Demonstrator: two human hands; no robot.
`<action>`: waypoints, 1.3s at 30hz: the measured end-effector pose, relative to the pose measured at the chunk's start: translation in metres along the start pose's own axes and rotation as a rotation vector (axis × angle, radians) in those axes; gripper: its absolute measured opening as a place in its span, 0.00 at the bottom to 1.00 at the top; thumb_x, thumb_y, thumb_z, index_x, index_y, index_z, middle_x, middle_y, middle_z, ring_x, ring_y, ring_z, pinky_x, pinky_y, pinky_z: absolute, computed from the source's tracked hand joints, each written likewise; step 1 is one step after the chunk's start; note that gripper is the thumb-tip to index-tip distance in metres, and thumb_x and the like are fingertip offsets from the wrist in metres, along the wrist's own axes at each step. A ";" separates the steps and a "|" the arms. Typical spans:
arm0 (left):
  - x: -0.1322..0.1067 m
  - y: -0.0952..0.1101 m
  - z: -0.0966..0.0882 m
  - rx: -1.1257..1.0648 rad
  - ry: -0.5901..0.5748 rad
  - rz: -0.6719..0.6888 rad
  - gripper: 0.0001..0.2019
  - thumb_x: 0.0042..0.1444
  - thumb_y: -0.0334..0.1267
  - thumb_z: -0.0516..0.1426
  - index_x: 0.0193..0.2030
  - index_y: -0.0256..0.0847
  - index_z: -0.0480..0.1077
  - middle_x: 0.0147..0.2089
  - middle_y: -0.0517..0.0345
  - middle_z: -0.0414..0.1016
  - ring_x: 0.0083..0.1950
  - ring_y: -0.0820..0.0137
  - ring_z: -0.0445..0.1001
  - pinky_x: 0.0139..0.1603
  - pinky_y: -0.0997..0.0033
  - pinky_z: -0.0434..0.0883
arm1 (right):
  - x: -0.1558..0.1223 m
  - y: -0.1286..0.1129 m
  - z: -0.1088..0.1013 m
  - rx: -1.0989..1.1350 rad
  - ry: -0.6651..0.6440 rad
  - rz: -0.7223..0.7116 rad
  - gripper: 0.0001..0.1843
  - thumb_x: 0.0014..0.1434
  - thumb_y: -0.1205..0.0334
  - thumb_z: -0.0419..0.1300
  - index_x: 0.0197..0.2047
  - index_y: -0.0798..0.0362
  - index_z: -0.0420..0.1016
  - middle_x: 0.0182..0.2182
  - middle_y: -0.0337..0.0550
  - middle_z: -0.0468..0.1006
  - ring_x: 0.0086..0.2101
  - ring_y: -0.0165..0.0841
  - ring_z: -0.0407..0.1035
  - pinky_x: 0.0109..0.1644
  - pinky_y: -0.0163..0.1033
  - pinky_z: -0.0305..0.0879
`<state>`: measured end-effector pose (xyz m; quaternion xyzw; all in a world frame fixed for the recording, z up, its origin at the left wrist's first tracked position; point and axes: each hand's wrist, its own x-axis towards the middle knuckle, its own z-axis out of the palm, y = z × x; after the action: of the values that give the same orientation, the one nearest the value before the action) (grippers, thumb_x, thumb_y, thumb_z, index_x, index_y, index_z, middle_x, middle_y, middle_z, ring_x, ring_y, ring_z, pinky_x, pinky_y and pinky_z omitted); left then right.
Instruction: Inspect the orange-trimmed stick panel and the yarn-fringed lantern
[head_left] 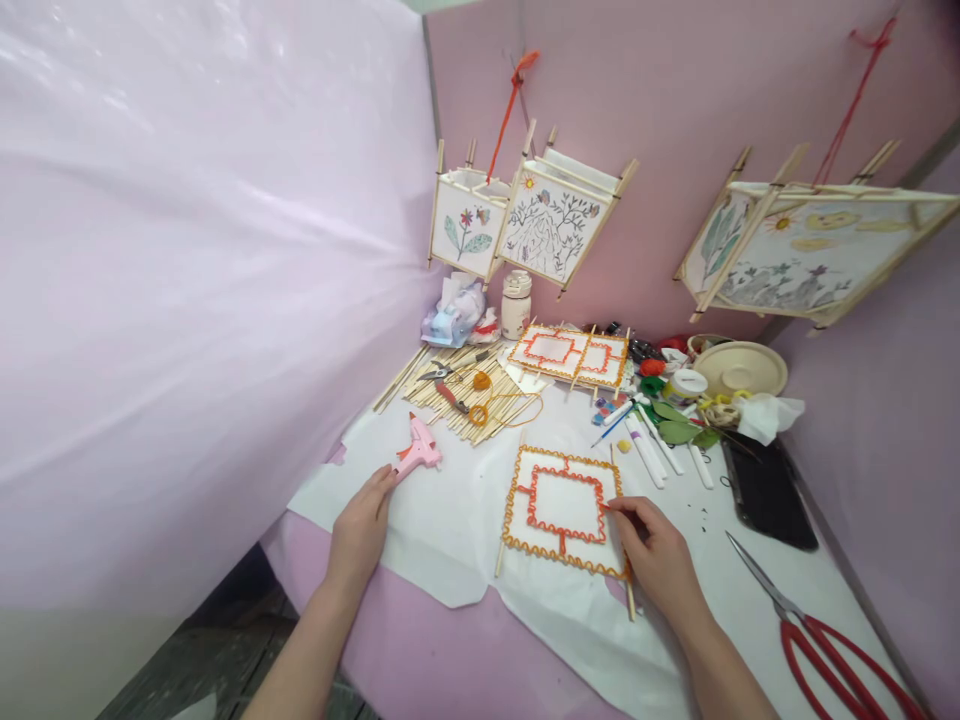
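Note:
My left hand (363, 520) is closed around the handle of a pink hot glue gun (420, 452), which rests near the white sheet with its body turned away from me. Right of it lies a square stick frame (566, 564) edged with wavy ochre yarn. Inside sits a smaller square of wavy orange yarn (532, 497), linked to the outer border by short orange pieces at the top, left and bottom. At the right side, my right hand (660, 555) pinches a small orange piece of yarn (606, 507) against the inner square; the fingers partly hide it.
Behind are pruning shears (450, 392) on thin sticks (420, 405), and a finished yarn panel (570, 357). White markers (646, 450), a phone (772, 490) and red-handled scissors (817, 640) lie to the right. Paper lanterns (551, 220) hang above the back; a bottle (516, 305) stands below.

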<state>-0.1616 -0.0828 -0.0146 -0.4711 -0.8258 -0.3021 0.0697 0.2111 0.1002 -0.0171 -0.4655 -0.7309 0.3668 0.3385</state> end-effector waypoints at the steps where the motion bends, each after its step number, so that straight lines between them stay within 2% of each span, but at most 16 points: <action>1: 0.000 0.000 0.000 0.000 0.008 -0.006 0.18 0.64 0.44 0.48 0.51 0.44 0.75 0.59 0.56 0.74 0.60 0.62 0.72 0.64 0.57 0.68 | 0.000 0.000 0.000 0.002 0.000 0.001 0.14 0.61 0.52 0.54 0.41 0.50 0.75 0.41 0.46 0.78 0.39 0.40 0.70 0.45 0.43 0.66; 8: 0.003 0.009 -0.006 -0.020 -0.002 -0.063 0.18 0.64 0.45 0.47 0.51 0.42 0.72 0.58 0.52 0.75 0.59 0.60 0.72 0.62 0.56 0.68 | 0.000 0.000 0.000 0.005 0.001 0.000 0.13 0.62 0.53 0.54 0.41 0.50 0.76 0.41 0.45 0.78 0.40 0.40 0.71 0.46 0.43 0.65; 14: 0.017 0.011 -0.015 0.013 -0.054 -0.275 0.20 0.63 0.43 0.47 0.58 0.40 0.67 0.58 0.47 0.74 0.57 0.55 0.73 0.58 0.52 0.69 | 0.001 -0.003 -0.001 0.025 0.003 -0.017 0.12 0.61 0.54 0.54 0.40 0.51 0.75 0.39 0.46 0.77 0.40 0.40 0.70 0.47 0.44 0.65; 18: 0.027 0.005 -0.016 0.083 -0.039 -0.335 0.21 0.64 0.41 0.47 0.59 0.37 0.66 0.58 0.44 0.74 0.58 0.52 0.72 0.58 0.50 0.68 | 0.001 -0.004 0.000 0.022 -0.004 -0.020 0.11 0.62 0.56 0.53 0.40 0.51 0.74 0.40 0.46 0.77 0.39 0.39 0.70 0.46 0.42 0.64; 21: 0.031 0.008 -0.017 0.111 0.038 -0.232 0.22 0.62 0.41 0.49 0.61 0.33 0.64 0.60 0.38 0.70 0.62 0.50 0.68 0.62 0.48 0.65 | 0.001 -0.004 0.000 0.025 -0.006 -0.024 0.11 0.63 0.57 0.53 0.40 0.51 0.74 0.40 0.45 0.76 0.40 0.38 0.69 0.46 0.42 0.64; 23: 0.030 0.020 -0.016 0.093 0.140 -0.069 0.23 0.62 0.41 0.50 0.60 0.30 0.64 0.62 0.35 0.66 0.65 0.50 0.63 0.66 0.48 0.61 | 0.001 -0.005 0.000 0.033 -0.004 -0.028 0.10 0.63 0.58 0.53 0.40 0.51 0.74 0.40 0.45 0.76 0.40 0.38 0.69 0.46 0.42 0.64; 25: 0.026 0.042 -0.012 0.038 0.194 0.060 0.20 0.62 0.42 0.52 0.57 0.32 0.66 0.60 0.37 0.68 0.65 0.51 0.63 0.67 0.48 0.59 | 0.001 -0.006 0.000 0.035 0.001 -0.029 0.10 0.63 0.59 0.53 0.41 0.51 0.74 0.40 0.45 0.75 0.40 0.37 0.69 0.46 0.42 0.64; 28: 0.018 0.087 0.004 -0.109 0.084 0.144 0.18 0.62 0.42 0.52 0.56 0.37 0.66 0.57 0.42 0.71 0.62 0.53 0.66 0.64 0.48 0.62 | 0.000 -0.005 0.001 0.023 0.030 -0.040 0.09 0.62 0.61 0.53 0.42 0.51 0.73 0.40 0.45 0.74 0.39 0.37 0.69 0.46 0.44 0.65; 30: 0.014 0.119 0.021 -0.189 -0.104 0.177 0.21 0.62 0.43 0.53 0.59 0.37 0.63 0.59 0.41 0.69 0.63 0.54 0.66 0.64 0.48 0.62 | 0.000 -0.004 0.002 0.031 0.084 -0.060 0.10 0.61 0.62 0.54 0.44 0.51 0.73 0.41 0.46 0.72 0.40 0.37 0.68 0.47 0.45 0.66; 33: 0.010 0.155 0.046 -0.276 -0.360 0.150 0.27 0.62 0.44 0.53 0.65 0.35 0.58 0.64 0.37 0.64 0.66 0.51 0.62 0.64 0.46 0.61 | 0.002 -0.001 0.002 0.153 0.197 -0.052 0.11 0.59 0.62 0.57 0.46 0.50 0.72 0.47 0.47 0.69 0.48 0.38 0.67 0.52 0.46 0.67; 35: 0.009 0.167 0.059 -0.315 -0.435 0.129 0.28 0.62 0.44 0.53 0.66 0.34 0.57 0.65 0.36 0.62 0.69 0.48 0.58 0.66 0.44 0.58 | 0.003 0.000 0.000 0.300 0.258 0.014 0.13 0.57 0.60 0.60 0.46 0.48 0.73 0.51 0.46 0.67 0.53 0.39 0.64 0.57 0.47 0.65; 39: 0.005 0.170 0.071 -0.417 -0.412 0.098 0.28 0.61 0.42 0.54 0.66 0.35 0.58 0.66 0.37 0.62 0.71 0.48 0.54 0.68 0.42 0.52 | 0.003 -0.004 -0.007 0.612 0.235 0.267 0.19 0.52 0.58 0.67 0.48 0.45 0.73 0.54 0.43 0.70 0.58 0.37 0.63 0.64 0.48 0.58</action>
<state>-0.0128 0.0243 0.0036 -0.5660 -0.7190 -0.3595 -0.1830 0.2140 0.1033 -0.0100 -0.4732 -0.4757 0.5537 0.4931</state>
